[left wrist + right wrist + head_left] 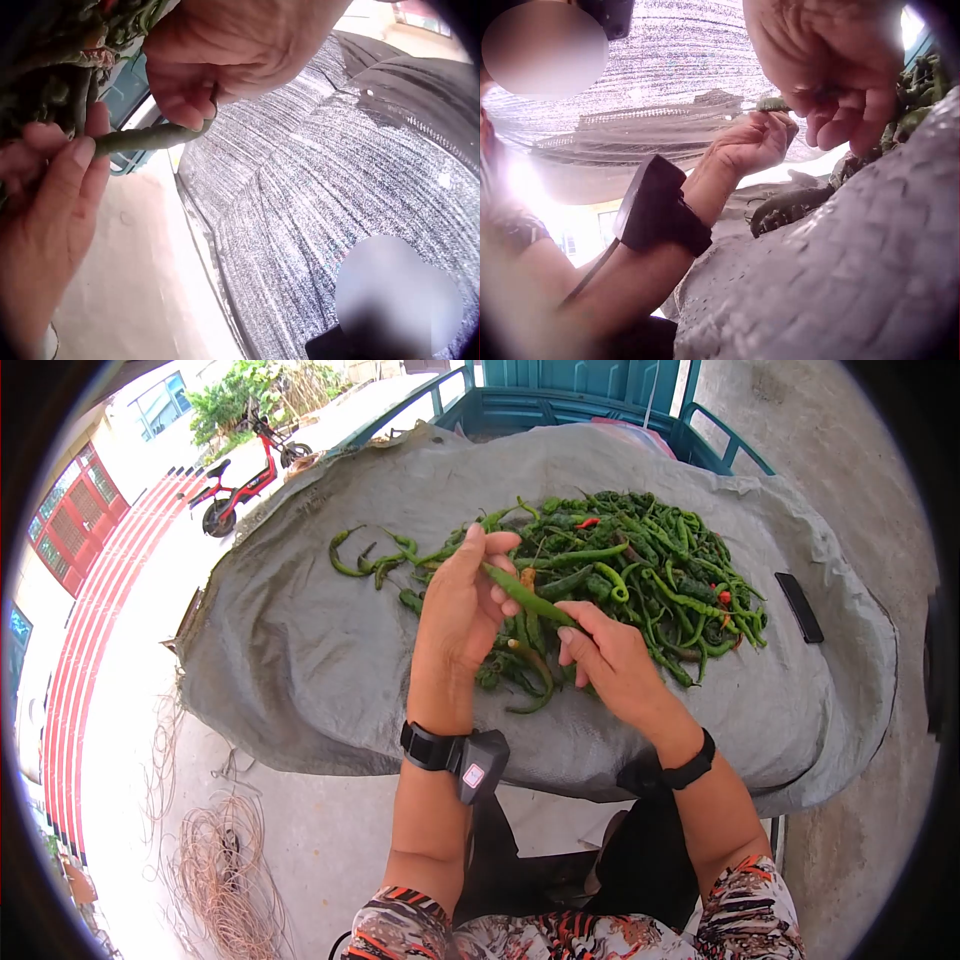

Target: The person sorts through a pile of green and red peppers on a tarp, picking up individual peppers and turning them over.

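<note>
A long green chili pepper (pixel 530 598) is stretched between my two hands above the pile. My left hand (pixel 462 595) holds its far end with curled fingers, near the thin curved stem in the left wrist view. At the near end, my right hand (pixel 622 665) pinches the pepper between thumb and fingers. Beneath and beyond both hands spreads a heap of green chili peppers (pixel 650 565), with a few red ones among them. In the right wrist view, the left hand (pixel 757 146) faces the right hand (pixel 832 75) across the pepper.
The peppers lie on a grey tarp (pixel 290 660) with raised, folded edges. Several loose peppers (pixel 380 563) are left of the heap; a black phone (pixel 799 607) lies at its right. Behind stands a teal cart (pixel 560 400). Tangled cord (pixel 225 870) lies on the ground.
</note>
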